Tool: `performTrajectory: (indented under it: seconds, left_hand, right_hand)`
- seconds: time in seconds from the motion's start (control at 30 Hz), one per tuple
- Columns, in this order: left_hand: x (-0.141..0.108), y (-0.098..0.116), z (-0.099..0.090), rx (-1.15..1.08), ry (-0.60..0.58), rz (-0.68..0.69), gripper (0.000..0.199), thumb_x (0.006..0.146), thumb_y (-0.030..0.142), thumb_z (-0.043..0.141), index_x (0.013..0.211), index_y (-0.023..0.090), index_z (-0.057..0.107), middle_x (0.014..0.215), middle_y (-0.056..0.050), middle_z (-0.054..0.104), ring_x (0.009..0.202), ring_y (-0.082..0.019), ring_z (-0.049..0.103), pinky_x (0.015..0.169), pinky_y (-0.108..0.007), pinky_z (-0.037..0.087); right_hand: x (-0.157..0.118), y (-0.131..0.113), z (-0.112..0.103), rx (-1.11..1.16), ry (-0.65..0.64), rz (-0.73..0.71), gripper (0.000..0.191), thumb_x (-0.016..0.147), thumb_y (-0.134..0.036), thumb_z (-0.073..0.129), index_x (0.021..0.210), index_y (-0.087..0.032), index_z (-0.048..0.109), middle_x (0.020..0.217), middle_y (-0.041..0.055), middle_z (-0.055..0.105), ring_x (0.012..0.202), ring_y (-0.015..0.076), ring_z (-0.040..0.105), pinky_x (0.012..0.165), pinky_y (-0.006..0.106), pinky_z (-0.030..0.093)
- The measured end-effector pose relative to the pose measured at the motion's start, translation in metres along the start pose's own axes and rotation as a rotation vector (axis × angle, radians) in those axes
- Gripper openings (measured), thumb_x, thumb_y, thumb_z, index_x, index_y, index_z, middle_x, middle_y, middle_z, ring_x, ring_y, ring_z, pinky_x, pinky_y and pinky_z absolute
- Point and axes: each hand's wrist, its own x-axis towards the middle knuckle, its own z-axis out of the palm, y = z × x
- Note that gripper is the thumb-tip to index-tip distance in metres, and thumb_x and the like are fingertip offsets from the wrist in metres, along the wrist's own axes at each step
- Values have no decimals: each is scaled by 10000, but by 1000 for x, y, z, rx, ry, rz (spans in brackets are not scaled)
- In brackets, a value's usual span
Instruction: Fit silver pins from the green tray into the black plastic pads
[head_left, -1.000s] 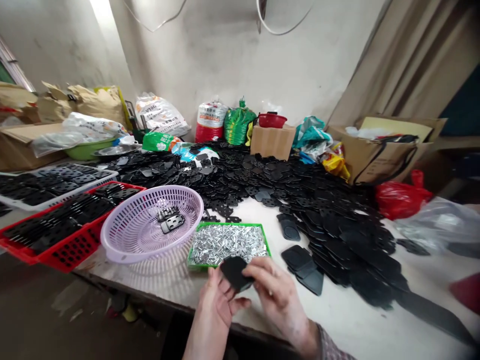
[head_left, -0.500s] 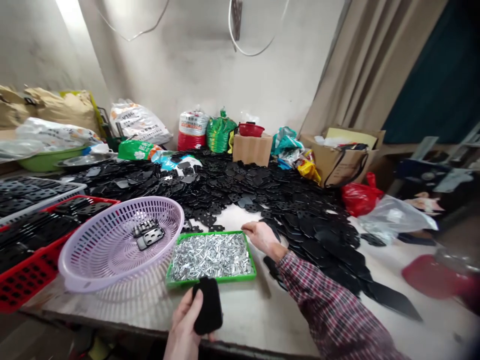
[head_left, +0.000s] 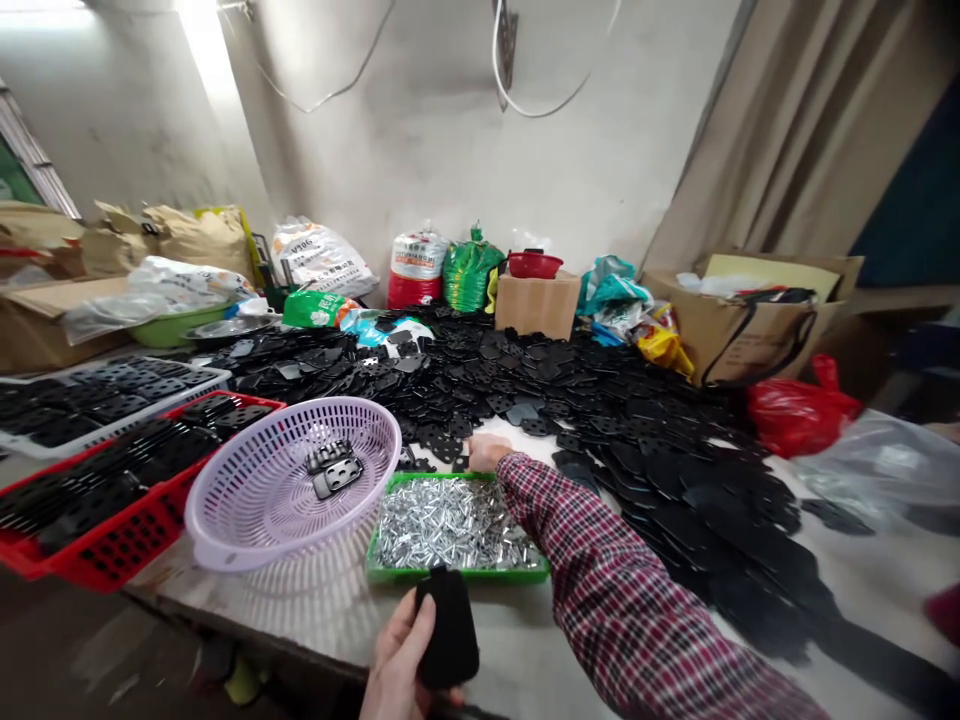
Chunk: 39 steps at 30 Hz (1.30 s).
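My left hand (head_left: 405, 650) grips a flat black plate (head_left: 448, 628) with a small tab on top, near the table's front edge. Just behind it lies a green tray (head_left: 480, 574) filled with small silvery metal pins (head_left: 442, 520). My right hand (head_left: 486, 452) reaches past the tray's back edge, beside the pile of black plates (head_left: 480, 370); its fingers look curled, and what they hold, if anything, is hidden. Left of the tray, a lilac basket (head_left: 262, 480) holds a few black pieces with pins (head_left: 335, 470).
A red basket (head_left: 112, 530) and a white basket (head_left: 82, 435) of black plates stand at the left. Sacks (head_left: 416, 270), a cardboard box (head_left: 537, 305) and a larger box (head_left: 731, 335) line the back. A red bag (head_left: 802, 405) lies at the right.
The view has turned left. My right hand has moved left and away from me, from the tray's right back corner to behind the tray. My left hand still holds the plate.
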Motion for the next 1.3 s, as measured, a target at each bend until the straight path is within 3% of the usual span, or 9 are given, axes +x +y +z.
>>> performTrajectory:
  seconds: [0.17,0.3,0.4,0.53,0.67,0.8,1.03,1.17,1.3]
  left_hand:
    - [4,4,-3,-28,47,37,623,700,383,783,1202,150,498,748,-49,680,550,-210,638,367,-275,434]
    - [0,20,4,-59,-13,89,483,715,378,771,1081,138,566,765,-51,675,573,-183,606,401,-284,464]
    - [-8,32,17,-60,-68,145,394,747,383,751,1017,143,596,800,-55,677,604,-172,599,438,-288,480]
    - [-17,34,33,-71,-78,122,334,779,346,728,1023,164,591,896,-70,676,659,-176,599,459,-294,490]
    - [-21,29,37,-104,-150,110,232,818,355,685,933,171,604,863,-55,659,657,-170,583,467,-292,492]
    - [-24,26,32,-120,-235,113,301,885,419,586,1040,164,624,985,-92,668,755,-190,609,534,-299,513]
    - [-25,24,26,21,-218,250,323,866,326,635,1157,187,632,1111,-92,659,839,-183,611,568,-237,489]
    - [-26,25,27,107,-185,298,335,836,338,660,1130,179,650,1066,-93,678,788,-187,606,553,-248,487]
    - [-26,21,27,143,-172,321,365,817,352,676,1137,180,653,1045,-100,691,782,-195,622,559,-250,494]
  right_hand:
    - [-22,27,-13,203,152,16,242,942,-308,586,1129,-156,611,1140,84,628,964,207,633,819,391,546]
    - [-63,32,-17,451,201,-134,258,975,-274,453,1089,-143,644,1012,68,700,843,176,681,674,270,564]
    - [-106,23,-10,687,211,-326,301,962,-323,454,1167,-198,636,1106,34,699,944,169,671,769,264,559]
    - [-154,12,9,1120,232,-508,214,840,-316,667,1008,-206,740,1062,56,721,1017,239,643,893,352,518]
    - [-178,10,35,1067,289,-575,166,877,-304,625,926,-255,776,1234,67,651,1138,262,589,913,353,512]
    - [-184,13,62,952,328,-656,269,935,-269,509,1014,-288,765,1298,84,611,1175,260,573,901,367,526]
    - [-201,7,72,943,360,-576,321,957,-259,457,1156,-287,708,1371,71,558,1228,254,542,1056,433,427]
    - [-206,-1,70,1046,369,-340,355,869,-345,637,1205,-236,670,1023,68,705,929,233,660,808,341,562]
    - [-203,-7,76,1066,284,-283,311,814,-298,682,1109,-202,696,786,11,682,724,185,627,646,273,536]
